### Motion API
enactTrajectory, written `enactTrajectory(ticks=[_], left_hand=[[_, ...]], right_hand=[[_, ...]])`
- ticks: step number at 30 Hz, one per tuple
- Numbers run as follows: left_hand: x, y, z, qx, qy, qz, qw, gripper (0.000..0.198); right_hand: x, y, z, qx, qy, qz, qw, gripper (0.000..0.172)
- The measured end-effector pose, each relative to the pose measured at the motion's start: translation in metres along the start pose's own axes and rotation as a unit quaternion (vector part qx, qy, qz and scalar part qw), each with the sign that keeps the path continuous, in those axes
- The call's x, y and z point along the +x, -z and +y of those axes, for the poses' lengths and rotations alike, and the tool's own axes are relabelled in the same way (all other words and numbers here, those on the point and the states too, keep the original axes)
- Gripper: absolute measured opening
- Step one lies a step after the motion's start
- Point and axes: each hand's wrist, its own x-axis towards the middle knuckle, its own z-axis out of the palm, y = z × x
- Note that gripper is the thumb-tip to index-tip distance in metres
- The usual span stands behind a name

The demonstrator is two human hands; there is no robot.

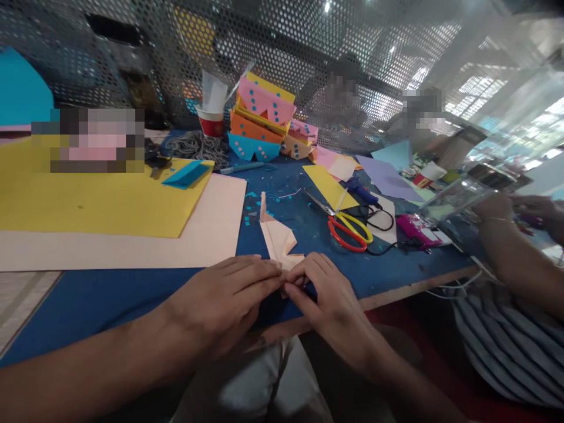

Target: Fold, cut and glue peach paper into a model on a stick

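Note:
A folded piece of pale peach paper (278,238) lies at the front of the blue table, a narrow strip of it pointing away from me. My left hand (224,291) rests on its near end, fingers together and its fingertips pressing the paper. From the other side, my right hand (324,288) pinches the same near end between thumb and curled fingers. Both hands meet there and cover part of the folds. Just beyond the paper lie small blue paper bits (253,214).
Scissors (350,231) with red and yellow handles lie right of the paper, near a blue glue gun (362,191). Large yellow (145,205) and peach sheets (220,235) cover the left. Folded colored paper pieces (259,126) stand behind, beside a red cup (210,121). Another person's arm (515,247) is at right.

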Motion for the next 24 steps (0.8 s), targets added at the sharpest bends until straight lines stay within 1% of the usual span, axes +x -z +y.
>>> enactTrajectory(ticks=[4, 9, 12, 17, 20, 24], left_hand=[[-0.002, 0.000, 0.000, -0.008, 0.008, -0.015, 1.000, 0.040], [-0.006, -0.002, -0.001, -0.018, 0.009, -0.013, 1.000, 0.045], [-0.003, 0.000, -0.002, -0.014, 0.003, -0.019, 1.000, 0.044], [0.005, 0.006, -0.002, 0.005, -0.005, -0.050, 0.999, 0.042], [0.006, 0.007, -0.002, 0.003, 0.000, -0.062, 0.998, 0.043], [0.004, 0.007, -0.003, 0.000, 0.004, -0.085, 0.996, 0.051]], right_hand=[[-0.001, -0.001, 0.001, 0.002, 0.008, 0.002, 1.000, 0.012], [-0.001, 0.001, -0.001, 0.005, 0.004, -0.002, 1.000, 0.010], [-0.001, 0.002, -0.002, 0.002, -0.003, -0.003, 1.000, 0.008], [-0.003, 0.004, -0.003, 0.008, 0.002, -0.005, 1.000, 0.005], [-0.004, 0.005, -0.003, 0.013, 0.005, -0.006, 1.000, 0.008], [-0.003, 0.006, -0.003, 0.013, 0.010, -0.004, 1.000, 0.016]])
